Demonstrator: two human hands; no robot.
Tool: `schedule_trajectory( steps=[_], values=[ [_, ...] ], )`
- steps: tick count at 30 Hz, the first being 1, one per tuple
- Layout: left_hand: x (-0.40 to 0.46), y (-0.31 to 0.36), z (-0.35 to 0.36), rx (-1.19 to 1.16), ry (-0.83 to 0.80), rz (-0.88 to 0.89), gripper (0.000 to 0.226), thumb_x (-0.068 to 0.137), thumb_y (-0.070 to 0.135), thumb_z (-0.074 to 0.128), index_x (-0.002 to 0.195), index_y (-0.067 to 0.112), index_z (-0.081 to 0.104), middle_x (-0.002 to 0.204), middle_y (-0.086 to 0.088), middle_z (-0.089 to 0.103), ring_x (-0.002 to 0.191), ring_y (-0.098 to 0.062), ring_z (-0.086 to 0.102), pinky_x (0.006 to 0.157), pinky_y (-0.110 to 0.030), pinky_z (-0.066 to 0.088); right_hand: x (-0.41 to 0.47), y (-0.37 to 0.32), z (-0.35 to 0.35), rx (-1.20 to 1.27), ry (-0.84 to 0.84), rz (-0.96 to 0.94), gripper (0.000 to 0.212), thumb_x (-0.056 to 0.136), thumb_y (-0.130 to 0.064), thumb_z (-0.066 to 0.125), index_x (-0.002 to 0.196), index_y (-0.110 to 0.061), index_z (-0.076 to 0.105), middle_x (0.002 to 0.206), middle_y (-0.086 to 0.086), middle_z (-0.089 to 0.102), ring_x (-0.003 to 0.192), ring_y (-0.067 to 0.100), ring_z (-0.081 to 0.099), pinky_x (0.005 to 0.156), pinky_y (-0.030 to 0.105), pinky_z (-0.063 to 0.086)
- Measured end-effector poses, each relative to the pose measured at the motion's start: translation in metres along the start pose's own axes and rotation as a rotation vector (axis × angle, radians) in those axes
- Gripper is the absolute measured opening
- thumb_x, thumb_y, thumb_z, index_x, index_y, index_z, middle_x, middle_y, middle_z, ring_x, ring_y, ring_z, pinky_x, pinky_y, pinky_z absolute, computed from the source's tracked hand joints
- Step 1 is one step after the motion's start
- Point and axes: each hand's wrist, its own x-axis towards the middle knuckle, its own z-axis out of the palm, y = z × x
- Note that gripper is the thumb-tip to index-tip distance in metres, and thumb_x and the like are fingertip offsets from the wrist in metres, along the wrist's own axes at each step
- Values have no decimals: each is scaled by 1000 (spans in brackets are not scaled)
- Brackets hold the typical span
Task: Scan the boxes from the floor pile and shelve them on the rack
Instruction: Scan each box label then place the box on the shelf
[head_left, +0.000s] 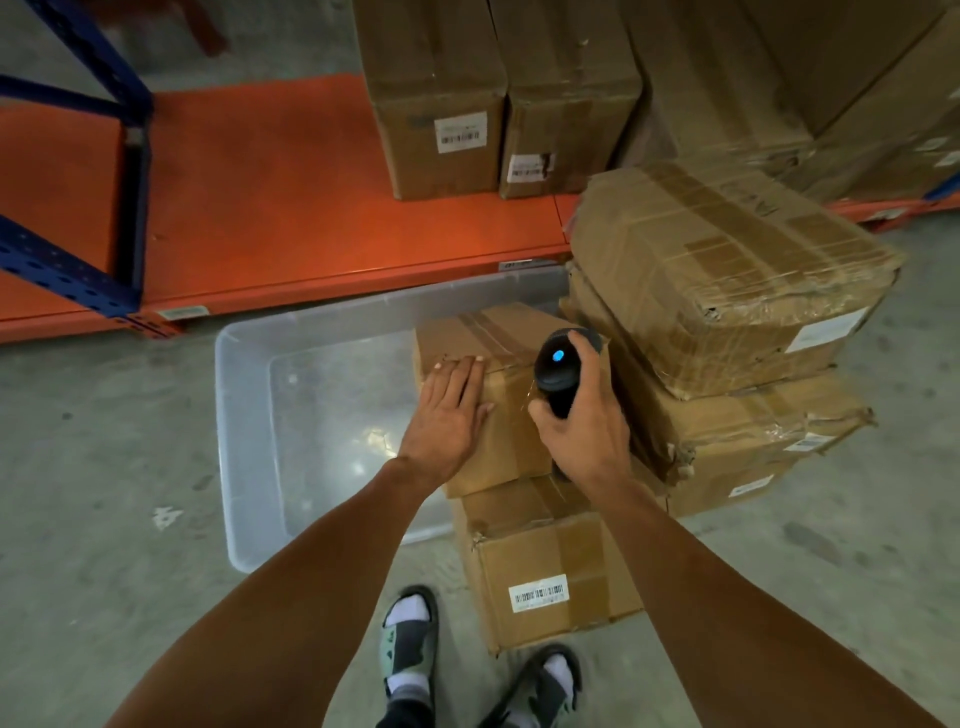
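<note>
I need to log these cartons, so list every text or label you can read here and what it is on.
No text can be read.
White barcode label on the bottom front box: print too small.
Labels on the shelved boxes: blurred.
Labels on the right stack: blurred.
Tag on the orange rack beam: unreadable.

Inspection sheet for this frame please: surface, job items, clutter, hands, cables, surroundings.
Surface: bare grey concrete floor.
Job's things: taped cardboard boxes in a floor pile; top near box rests on a labelled box; black scanner with blue light; shelved boxes on orange rack.
Clutter: clear plastic tub on floor.
Hands: left hand flat on top near box; right hand grips scanner.
Cables: nothing seen.
Surroundings: blue rack upright.
</note>
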Motion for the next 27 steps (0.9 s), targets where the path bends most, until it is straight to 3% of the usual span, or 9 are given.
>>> schedule_trajectory(
  steps=[4,6,8,10,12,16,17,21,27],
  values=[
    [-1,2,1,119,-37,27,75,103,55,20,153,-1,24,153,-23,36,143,-40,31,123,-49,14,-38,9,-17,256,-4,34,81,87,-17,72,151,-42,28,134,-20,55,121,9,58,101,40,53],
    [0,4,2,144,-48,19,79,102,57,19,152,-3,25,152,-25,37,142,-41,32,123,-51,16,-51,12,-22,353,31,60,79,86,-10,71,149,-41,34,126,-34,53,113,-6,58,97,28,53],
    [1,5,3,165,-47,8,80,101,57,18,151,-4,26,150,-26,38,141,-42,34,122,-52,16,-59,10,-28,436,65,109,73,88,-13,71,147,-39,38,120,-35,53,108,-18,55,88,13,47],
    [3,5,2,188,-38,6,80,101,57,18,151,-5,26,150,-27,38,140,-43,35,121,-50,12,-66,9,-33,497,105,142,67,88,-25,76,144,-38,42,116,-34,55,103,-24,53,82,9,45],
    [4,6,1,203,-39,-1,81,101,58,15,153,-4,21,153,-27,34,143,-42,30,122,-49,7,-73,11,-35,525,133,175,64,85,-42,79,138,-41,45,111,-33,61,104,-17,59,87,15,50],
    [7,11,2,243,-97,-38,80,101,58,9,156,0,2,162,-22,13,150,-38,10,124,-47,-3,-90,25,-32,518,103,235,60,83,-54,76,133,-50,44,116,-21,66,108,10,67,94,47,58],
    [7,12,3,255,-107,-48,80,101,59,9,156,1,-1,163,-21,10,151,-36,6,124,-46,-4,-93,27,-32,507,107,240,59,83,-52,76,133,-50,44,116,-21,66,108,10,67,94,46,58],
    [10,15,0,254,-145,-81,79,101,59,10,156,4,-6,164,-17,2,152,-34,0,122,-43,-10,-101,35,-31,447,128,249,54,89,-39,75,129,-53,42,104,-36,53,98,-10,55,85,23,44],
    [11,15,-1,234,-161,-96,80,101,60,11,156,5,-7,165,-16,0,152,-34,-3,119,-41,-13,-97,39,-30,314,87,214,59,88,-48,73,138,-46,42,103,-28,60,94,0,59,88,30,50]
  ],
)
